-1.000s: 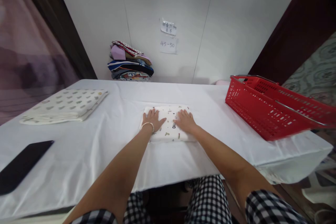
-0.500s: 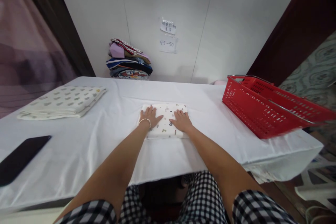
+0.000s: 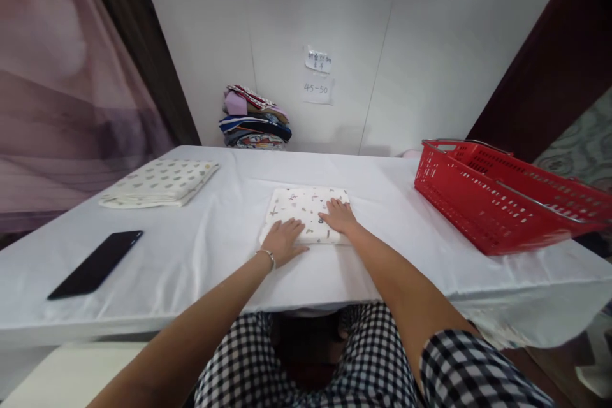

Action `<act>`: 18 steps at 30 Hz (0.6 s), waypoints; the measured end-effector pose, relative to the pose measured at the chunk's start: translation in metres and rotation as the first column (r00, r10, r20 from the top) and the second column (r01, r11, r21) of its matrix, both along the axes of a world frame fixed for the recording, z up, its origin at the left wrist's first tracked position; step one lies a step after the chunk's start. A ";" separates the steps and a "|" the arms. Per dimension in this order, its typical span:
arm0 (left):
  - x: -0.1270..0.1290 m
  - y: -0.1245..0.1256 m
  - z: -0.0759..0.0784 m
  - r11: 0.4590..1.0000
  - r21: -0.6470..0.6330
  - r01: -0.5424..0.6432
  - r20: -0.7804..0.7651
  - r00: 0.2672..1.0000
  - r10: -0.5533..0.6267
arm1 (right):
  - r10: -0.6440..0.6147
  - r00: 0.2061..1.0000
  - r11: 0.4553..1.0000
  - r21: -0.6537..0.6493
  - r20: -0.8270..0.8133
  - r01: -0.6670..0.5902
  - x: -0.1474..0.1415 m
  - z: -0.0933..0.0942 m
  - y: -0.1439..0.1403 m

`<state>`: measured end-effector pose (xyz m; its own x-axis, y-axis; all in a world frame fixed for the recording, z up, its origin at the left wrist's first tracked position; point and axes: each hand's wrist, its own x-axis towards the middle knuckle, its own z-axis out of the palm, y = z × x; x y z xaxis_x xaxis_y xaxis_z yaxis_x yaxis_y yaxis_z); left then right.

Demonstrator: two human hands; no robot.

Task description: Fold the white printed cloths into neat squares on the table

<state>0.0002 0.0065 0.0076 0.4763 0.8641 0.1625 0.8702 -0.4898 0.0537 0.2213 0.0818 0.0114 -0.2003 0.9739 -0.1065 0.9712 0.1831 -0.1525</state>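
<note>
In front of me on the table lies a folded white cloth (image 3: 299, 207) with small coloured prints. My left hand (image 3: 283, 241) rests on its near left corner, fingers stretched out and a bracelet at the wrist. On the cloth's right side my right hand (image 3: 339, 217) lies flat with spread fingers. Neither hand grips anything; both press on the top face. The cloth's near left corner is partly hidden under my left hand.
A folded white cloth with grey prints (image 3: 160, 183) lies at the left, behind a black phone (image 3: 98, 264). At the right stands a red basket (image 3: 507, 204). Several folded fabrics (image 3: 255, 121) are stacked against the back wall, near paper signs (image 3: 318, 76). White fabric covers the table (image 3: 382, 185).
My left hand has slid toward me to the cloth's near edge. The right hand stays on the right side. The whole view has shifted slightly left.
</note>
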 end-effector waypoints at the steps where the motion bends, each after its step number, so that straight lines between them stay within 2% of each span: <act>1: 0.001 -0.002 -0.001 1.000 0.011 0.026 -0.017 1.000 -0.025 | 0.000 1.000 1.000 -0.006 0.006 0.000 0.000 0.002 -0.001; 4: -0.008 0.006 0.000 0.995 0.073 0.061 -0.047 0.997 -0.058 | 0.002 0.999 0.999 -0.037 0.033 -0.001 -0.002 0.011 -0.008; 7: -0.038 0.025 0.013 0.993 0.100 0.064 -0.070 0.996 -0.057 | 0.023 0.997 0.999 -0.047 0.067 -0.020 -0.008 0.020 -0.032; 8: -0.051 0.031 0.019 0.996 0.090 0.005 -0.076 0.997 0.002 | 0.036 0.996 0.999 -0.042 0.075 -0.033 -0.012 0.022 -0.043; 9: -0.064 0.036 0.024 0.991 0.075 -0.113 -0.081 0.990 0.119 | 0.054 0.995 0.998 -0.032 0.081 -0.052 -0.015 0.023 -0.055; 11: -0.083 0.041 0.032 0.915 -0.005 -0.404 -0.075 0.912 0.403 | 0.103 0.992 0.995 -0.003 0.079 -0.103 -0.021 0.025 -0.079; 13: -0.090 0.039 0.033 0.818 -0.127 -0.561 0.019 0.823 0.567 | 0.159 0.986 0.987 0.009 0.051 -0.160 -0.022 0.028 -0.094; 15: -0.082 0.033 0.027 0.773 -0.224 -0.593 0.177 0.755 0.631 | 0.176 0.984 0.984 -0.003 -0.001 -0.176 -0.017 0.032 -0.093; 18: -0.056 0.027 0.011 0.780 -0.255 -0.571 0.331 0.707 0.625 | 0.078 0.995 0.993 0.094 -0.058 -0.072 0.001 0.041 -0.067</act>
